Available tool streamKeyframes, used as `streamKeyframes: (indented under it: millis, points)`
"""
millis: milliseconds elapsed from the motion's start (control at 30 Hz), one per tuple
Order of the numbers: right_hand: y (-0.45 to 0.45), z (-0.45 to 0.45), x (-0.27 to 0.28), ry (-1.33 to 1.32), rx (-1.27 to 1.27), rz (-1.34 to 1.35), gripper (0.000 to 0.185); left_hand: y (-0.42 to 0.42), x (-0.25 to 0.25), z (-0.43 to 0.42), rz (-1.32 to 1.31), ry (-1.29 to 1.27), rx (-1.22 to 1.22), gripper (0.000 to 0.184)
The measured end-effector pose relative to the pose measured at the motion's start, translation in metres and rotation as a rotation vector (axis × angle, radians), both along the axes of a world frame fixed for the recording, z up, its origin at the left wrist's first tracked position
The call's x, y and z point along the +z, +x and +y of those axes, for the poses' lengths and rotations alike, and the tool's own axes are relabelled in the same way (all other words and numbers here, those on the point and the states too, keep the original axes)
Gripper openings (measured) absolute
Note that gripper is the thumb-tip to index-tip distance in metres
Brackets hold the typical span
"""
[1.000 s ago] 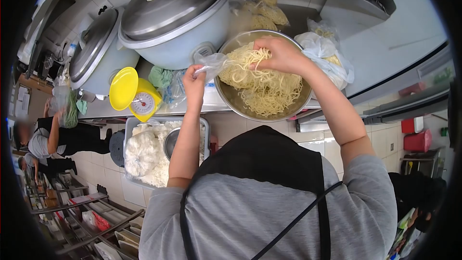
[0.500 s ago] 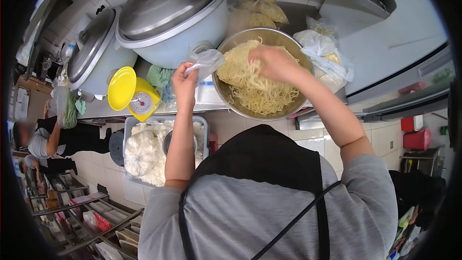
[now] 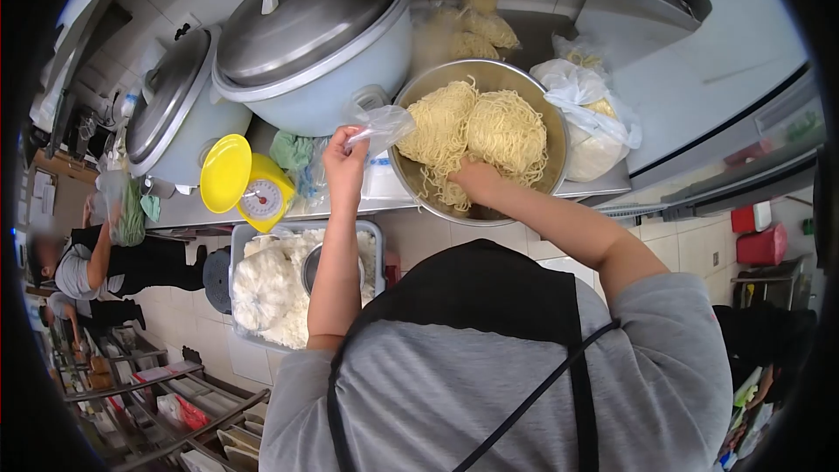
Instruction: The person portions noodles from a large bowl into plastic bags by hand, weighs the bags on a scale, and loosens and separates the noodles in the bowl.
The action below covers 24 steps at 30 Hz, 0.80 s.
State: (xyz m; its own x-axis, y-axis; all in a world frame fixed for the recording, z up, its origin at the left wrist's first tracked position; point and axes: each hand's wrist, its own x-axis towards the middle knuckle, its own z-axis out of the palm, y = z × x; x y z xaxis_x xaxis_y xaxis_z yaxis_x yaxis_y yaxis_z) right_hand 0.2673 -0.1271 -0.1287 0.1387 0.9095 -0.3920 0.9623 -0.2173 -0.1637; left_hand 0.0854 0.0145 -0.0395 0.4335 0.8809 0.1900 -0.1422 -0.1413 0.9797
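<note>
A clear plastic bag (image 3: pixel 389 125) is pinched in my left hand (image 3: pixel 346 157), beside the left rim of a large metal bowl (image 3: pixel 556 166). Yellow noodles (image 3: pixel 507 133) lie in the bowl in two big mounds, with looser strands toward me. My right hand (image 3: pixel 477 182) reaches into the near side of the bowl. Its fingers are curled into the loose noodles, and the fingertips are partly hidden by strands.
A yellow scale (image 3: pixel 264 199) stands left of my left hand, before two large lidded pots (image 3: pixel 323 79). White plastic bags (image 3: pixel 594 118) sit right of the bowl, bagged noodles (image 3: pixel 481 31) behind it. Below the counter is a tub (image 3: pixel 380 249) of white rice-like food. Other people (image 3: pixel 83 262) stand far left.
My right hand has come down from above the noodles to the near side of the bowl. The noodles now form two mounds. My left hand still holds the bag.
</note>
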Motion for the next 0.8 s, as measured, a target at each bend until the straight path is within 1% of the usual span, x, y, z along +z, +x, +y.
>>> streamKeyframes:
  millis: [33, 67, 100, 133, 167, 233, 300, 367, 433, 467, 500, 533, 567, 667, 733, 767, 800]
  points:
    - [0.000, -0.002, 0.007, 0.021, -0.013, 0.070, 0.062, 0.000, -0.001, 0.002, 0.028, 0.074, 0.002, 0.009]
    - [0.002, -0.003, 0.015, 0.045, -0.024, 0.137, 0.055, -0.002, -0.002, 0.004, 0.018, 0.083, 0.001, 0.009]
    - [0.002, -0.008, 0.027, 0.054, -0.023, 0.124, 0.055, -0.005, -0.003, 0.006, 0.119, 0.161, 0.013, 0.011]
    - [-0.001, -0.015, 0.043, 0.129, 0.048, 0.107, 0.054, -0.007, -0.004, 0.009, 0.222, 0.236, 0.028, 0.013]
    - [-0.003, -0.020, 0.060, 0.201, 0.120, 0.092, 0.053, -0.007, -0.003, 0.012, 0.214, 0.241, 0.031, 0.013]
    - [-0.004, -0.023, 0.103, 0.229, 0.117, 0.081, 0.052, -0.007, -0.003, 0.016, 0.222, 0.259, -0.006, 0.018]
    - [0.001, -0.023, 0.145, 0.259, 0.112, 0.072, 0.051, -0.003, 0.018, 0.009, 0.255, 0.274, 0.000, 0.019]
    - [0.012, -0.020, 0.182, 0.387, 0.093, 0.073, 0.049, 0.004, 0.026, 0.007, 0.288, 0.289, 0.006, 0.020]
    - [0.026, -0.022, 0.211, 0.616, 0.135, 0.035, 0.049, 0.016, 0.028, 0.012, 0.245, 0.298, -0.010, 0.024]
    - [0.029, -0.023, 0.231, 0.624, 0.096, 0.019, 0.049, 0.021, 0.029, 0.017, 0.241, 0.303, -0.007, 0.024]
    - [0.030, -0.025, 0.254, 0.632, 0.057, 0.002, 0.048, 0.026, 0.029, 0.021, 0.282, 0.379, -0.008, 0.025]
    - [0.035, -0.026, 0.265, 0.765, 0.067, -0.033, 0.046, 0.031, 0.031, 0.025, 0.324, 0.456, -0.009, 0.026]
    - [0.040, -0.029, 0.276, 0.898, 0.078, -0.069, 0.045, 0.037, 0.032, 0.028, 0.321, 0.459, -0.005, 0.026]
    - [0.048, -0.038, 0.325, 0.930, 0.094, -0.031, 0.047, 0.057, 0.039, 0.032, 0.333, 0.474, -0.017, 0.028]
    - [0.057, -0.041, 0.348, 1.168, 0.103, -0.079, 0.047, 0.070, 0.045, 0.035, 0.374, 0.435, -0.123, 0.031]
    - [0.058, -0.044, 0.358, 1.173, 0.113, -0.082, 0.047, 0.077, 0.047, 0.037, 0.369, 0.438, -0.115, 0.031]
    - [0.058, -0.049, 0.367, 1.297, 0.151, -0.108, 0.043, 0.084, 0.047, 0.039, 0.380, 0.420, -0.143, 0.031]
